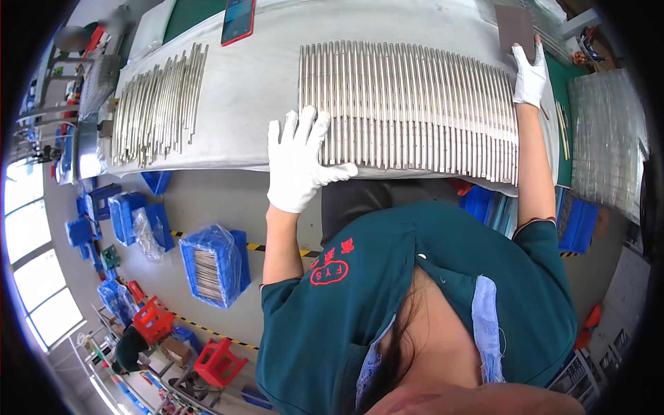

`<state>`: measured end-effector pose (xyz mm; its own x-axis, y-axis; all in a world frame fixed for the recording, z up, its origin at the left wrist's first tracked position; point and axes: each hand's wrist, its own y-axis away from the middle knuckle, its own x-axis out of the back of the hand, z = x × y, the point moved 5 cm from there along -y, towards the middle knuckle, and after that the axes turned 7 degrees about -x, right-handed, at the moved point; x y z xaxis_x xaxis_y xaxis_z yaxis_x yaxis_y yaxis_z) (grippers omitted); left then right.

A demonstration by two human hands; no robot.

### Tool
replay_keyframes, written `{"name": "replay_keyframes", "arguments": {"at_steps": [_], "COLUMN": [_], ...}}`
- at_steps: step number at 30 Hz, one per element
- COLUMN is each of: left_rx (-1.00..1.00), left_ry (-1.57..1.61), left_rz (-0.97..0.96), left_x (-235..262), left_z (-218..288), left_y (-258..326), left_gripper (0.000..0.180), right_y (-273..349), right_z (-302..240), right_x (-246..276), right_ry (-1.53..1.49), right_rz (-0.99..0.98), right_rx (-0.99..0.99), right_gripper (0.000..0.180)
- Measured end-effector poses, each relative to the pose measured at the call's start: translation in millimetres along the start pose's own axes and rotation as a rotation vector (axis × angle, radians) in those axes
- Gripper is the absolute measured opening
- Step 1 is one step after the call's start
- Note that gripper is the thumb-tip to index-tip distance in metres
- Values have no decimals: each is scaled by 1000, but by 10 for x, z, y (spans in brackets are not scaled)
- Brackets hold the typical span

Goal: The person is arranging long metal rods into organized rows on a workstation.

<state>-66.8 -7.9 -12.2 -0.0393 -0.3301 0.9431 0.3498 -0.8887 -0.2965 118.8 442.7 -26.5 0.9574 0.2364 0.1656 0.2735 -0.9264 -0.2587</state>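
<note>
Steel rods (408, 107) lie side by side in a wide row on a pale cloth (252, 90).

From where I stand, the person's left hand (296, 162), gloved white, is spread wide at the row's left end, thumb pointing right along the near tips; whether it touches metal I can't tell. Their right hand (530, 77), also gloved but with bare fingertips showing, reaches beyond the row's far right corner, thumb and a finger at the near end of a brown pad (516, 29); I can't tell if it grips. Off left sits a looser, uneven batch (159, 107) of thin rods, with a red-edged phone (238, 22) on the far side between the two groups.
</note>
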Motion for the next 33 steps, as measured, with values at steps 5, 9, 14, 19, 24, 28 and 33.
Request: {"name": "replay_keyframes", "arguments": {"at_steps": [5, 9, 14, 19, 24, 28, 33], "left_rx": [-101, -98, -20, -49, -1, 84, 167], "left_ry": [6, 28, 71, -17, 1, -104, -109], "left_rz": [24, 35, -42, 39, 50, 30, 56], "left_x": [-5, 13, 95, 98, 146, 179, 174], "left_z": [-31, -26, 54, 46, -47, -194, -289], "left_y": [-79, -38, 78, 218, 259, 355, 418], "left_gripper": [100, 98, 85, 80, 80, 78, 80], "right_y": [6, -25, -49, -67, -101, -64, -8], "right_z": [1, 73, 141, 81, 124, 60, -49], "right_x": [13, 28, 39, 43, 34, 36, 13], "right_ry": [16, 3, -81, 4, -41, 18, 46], "right_rz": [-6, -9, 8, 39, 30, 47, 53], "right_rx": [-1, -14, -2, 34, 23, 49, 44], "right_gripper": [69, 69, 69, 70, 70, 69, 68]}}
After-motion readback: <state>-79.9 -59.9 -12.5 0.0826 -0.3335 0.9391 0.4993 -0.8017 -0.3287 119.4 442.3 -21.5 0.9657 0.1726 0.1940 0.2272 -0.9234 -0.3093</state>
